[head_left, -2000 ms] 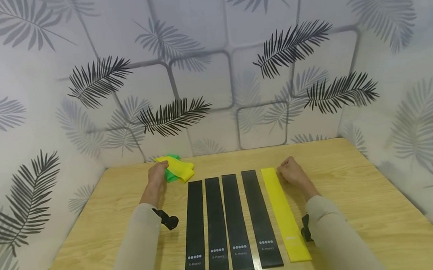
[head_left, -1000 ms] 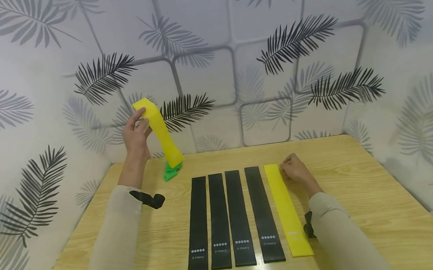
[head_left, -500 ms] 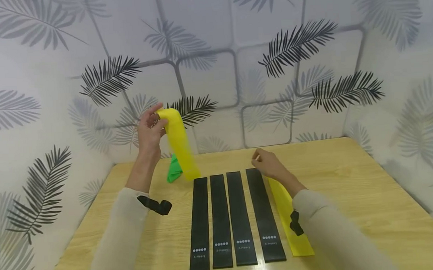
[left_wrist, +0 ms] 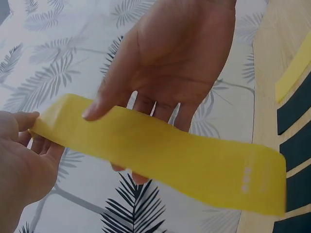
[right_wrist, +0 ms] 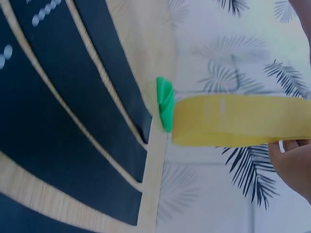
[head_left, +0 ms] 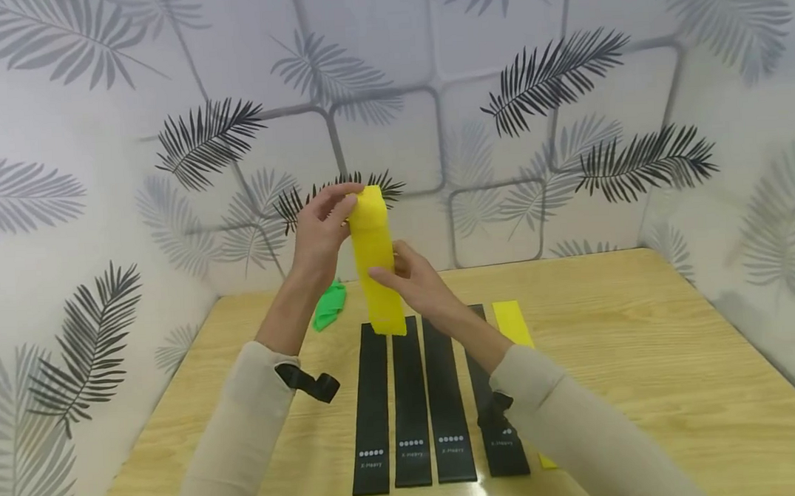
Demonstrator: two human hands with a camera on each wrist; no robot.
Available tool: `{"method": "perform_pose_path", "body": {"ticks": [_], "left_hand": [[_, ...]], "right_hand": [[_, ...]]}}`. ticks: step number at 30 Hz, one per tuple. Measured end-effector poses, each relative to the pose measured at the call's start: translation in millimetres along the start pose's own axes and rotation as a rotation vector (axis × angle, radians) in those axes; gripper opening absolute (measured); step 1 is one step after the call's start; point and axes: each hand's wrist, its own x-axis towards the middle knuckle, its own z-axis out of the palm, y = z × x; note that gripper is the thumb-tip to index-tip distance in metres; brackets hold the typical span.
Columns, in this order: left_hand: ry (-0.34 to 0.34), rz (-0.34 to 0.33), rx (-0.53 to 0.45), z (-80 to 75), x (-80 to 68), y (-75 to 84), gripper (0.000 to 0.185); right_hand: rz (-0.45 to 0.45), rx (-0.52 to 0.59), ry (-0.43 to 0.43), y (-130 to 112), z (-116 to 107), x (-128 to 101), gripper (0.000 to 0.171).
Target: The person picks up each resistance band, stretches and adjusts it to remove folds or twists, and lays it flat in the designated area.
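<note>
A yellow resistance loop band (head_left: 373,242) hangs from my left hand (head_left: 320,229), which pinches its upper end well above the table. My right hand (head_left: 426,287) has come to the band's middle from the right; in the left wrist view its thumb (left_wrist: 95,109) lies over the front and its fingers pass behind. The band's printed lower end dangles loose over the far ends of the black bands. A crumpled green band (head_left: 330,306) lies behind, near the wall.
Several black bands marked X-Heavy (head_left: 371,404) lie side by side on the wooden table (head_left: 642,356). A second yellow band (head_left: 512,318) lies right of them, partly hidden by my right arm. The patterned wall (head_left: 393,144) rises behind the table.
My left hand lifted the yellow band off the green one and carried it right. My right hand left the flat yellow band and came up to the hanging one.
</note>
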Motion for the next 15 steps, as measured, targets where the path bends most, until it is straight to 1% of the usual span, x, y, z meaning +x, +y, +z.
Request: {"method": "perform_pose_path", "body": {"ticks": [4,7,9,11,13,15], "left_hand": [[0.012,0.033,0.053,8.1,1.4,8.3,0.018],[0.021,0.040,0.055,10.0,3.1,12.5,0.031],[0.025,0.030,0.044,10.7,4.0,14.8,0.041],[0.026,0.006,0.045,11.0,4.3,16.5,0.045],[0.015,-0.019,0.067,11.6,4.4,17.7,0.042],[-0.013,-0.043,0.097,12.6,5.1,18.1,0.035]], "right_hand": [[-0.005,0.114,-0.028,-9,6,-4,0.031],[0.009,0.162,-0.054,-13,7,-9,0.029],[0.017,0.175,-0.066,-12,7,-13,0.030],[0.024,0.185,-0.073,-11,6,-16,0.030],[0.026,0.189,-0.072,-9,4,-20,0.031],[0.031,0.183,-0.064,-7,2,-24,0.030]]}}
